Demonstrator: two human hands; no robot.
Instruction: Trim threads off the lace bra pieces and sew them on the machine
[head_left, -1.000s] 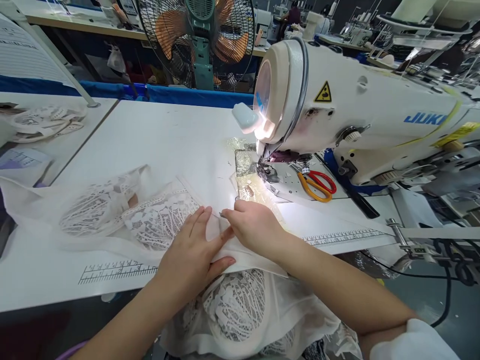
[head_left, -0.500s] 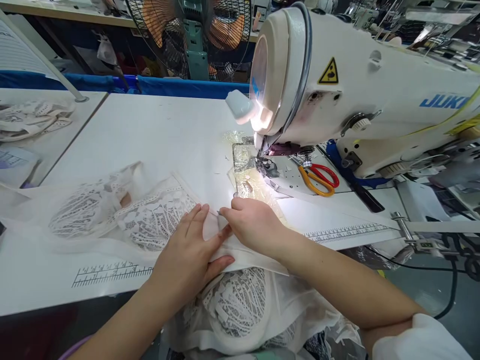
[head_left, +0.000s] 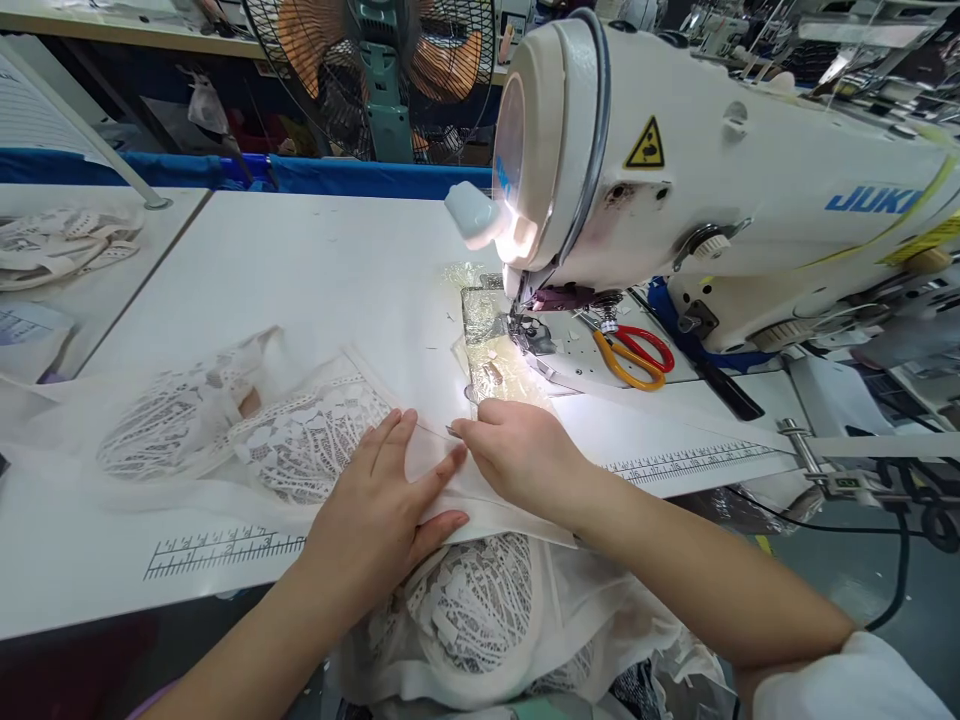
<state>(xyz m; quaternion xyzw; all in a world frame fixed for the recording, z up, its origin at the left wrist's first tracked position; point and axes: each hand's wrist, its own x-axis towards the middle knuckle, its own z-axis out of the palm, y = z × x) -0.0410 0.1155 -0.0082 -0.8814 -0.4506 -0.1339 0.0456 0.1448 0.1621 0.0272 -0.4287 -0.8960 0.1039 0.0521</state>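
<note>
My left hand [head_left: 394,500] lies on a piece of sheer white fabric, fingers stretched and thumb apart, pressing it to the table. Just beyond its fingertips, my right hand [head_left: 517,455] is closed around a small metal tool; only its tip [head_left: 454,432] shows, close above the fabric, and its kind cannot be made out. White lace bra cups [head_left: 311,435] are joined to this fabric and spread out on the left. More lace bra pieces [head_left: 480,600] hang over the table's front edge below my hands.
A white sewing machine [head_left: 675,180] stands at right, its lamp lit. Scissors [head_left: 634,355] with red and orange handles and a black-handled tool [head_left: 731,390] lie under its arm. Ruler marks [head_left: 225,550] run along the table's front. A fan [head_left: 382,80] stands behind; lace garments [head_left: 64,240] lie at far left.
My right hand has drawn slightly right, away from the left fingertips, with the metal tool in it. My left hand stays on the fabric. The view has shifted a little.
</note>
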